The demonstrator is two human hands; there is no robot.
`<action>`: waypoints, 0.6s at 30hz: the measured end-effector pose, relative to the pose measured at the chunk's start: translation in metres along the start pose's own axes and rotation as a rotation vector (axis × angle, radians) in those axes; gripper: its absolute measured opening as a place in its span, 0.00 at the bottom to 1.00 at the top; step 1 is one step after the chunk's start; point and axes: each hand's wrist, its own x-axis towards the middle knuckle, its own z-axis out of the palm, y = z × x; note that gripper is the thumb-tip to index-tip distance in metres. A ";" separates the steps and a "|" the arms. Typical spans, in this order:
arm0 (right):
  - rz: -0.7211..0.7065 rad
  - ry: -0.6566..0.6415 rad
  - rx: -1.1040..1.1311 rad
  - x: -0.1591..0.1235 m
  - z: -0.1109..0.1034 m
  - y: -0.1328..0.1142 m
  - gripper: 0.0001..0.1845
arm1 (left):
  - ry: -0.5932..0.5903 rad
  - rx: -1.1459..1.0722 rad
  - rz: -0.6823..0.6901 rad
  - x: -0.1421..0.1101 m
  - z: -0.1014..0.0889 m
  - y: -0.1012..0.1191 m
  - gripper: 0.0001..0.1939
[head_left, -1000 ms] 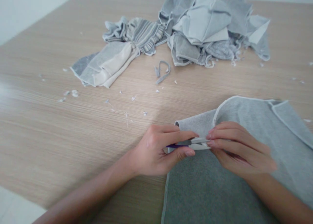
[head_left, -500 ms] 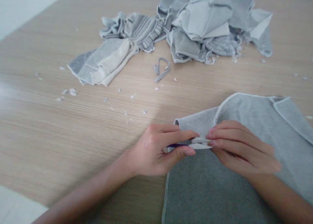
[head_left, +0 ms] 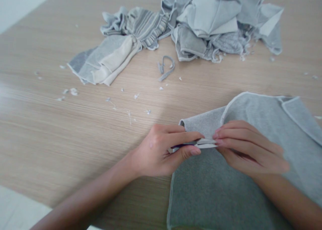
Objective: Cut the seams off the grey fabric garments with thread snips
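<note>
A grey cloth (head_left: 251,116) with a pale stitched edge lies at the near right of the wooden table (head_left: 50,129), its left corner folded over. My left hand (head_left: 161,153) is closed on a small thread snipper (head_left: 201,143) with a purple handle, gripped between thumb and forefinger, its blades squeezed together at the cloth's edge. My right hand (head_left: 246,149) rests on the cloth just right of the blades, fingertips pinched on the folded edge.
A heap of grey fabric pieces (head_left: 216,22) sits at the far side, with a striped piece (head_left: 146,27) and a grey-and-cream folded piece (head_left: 105,60) to its left. A cut grey strip (head_left: 166,67) and small white lint scraps (head_left: 72,91) lie scattered mid-table.
The snipper's blades have closed together at the cloth's edge. The view has tilted slightly, so everything sits a little higher. Both hands stay in place.
</note>
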 end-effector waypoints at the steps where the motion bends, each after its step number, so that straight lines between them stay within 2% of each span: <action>1: 0.002 -0.001 0.001 0.000 0.000 0.000 0.12 | 0.002 -0.001 0.002 0.000 0.000 0.000 0.14; 8: 0.025 -0.017 0.043 0.000 -0.002 0.002 0.10 | 0.018 0.028 0.009 0.000 0.001 -0.001 0.15; 18: 0.028 0.008 0.049 -0.002 0.000 0.003 0.14 | 0.017 0.031 0.005 0.000 -0.001 -0.003 0.11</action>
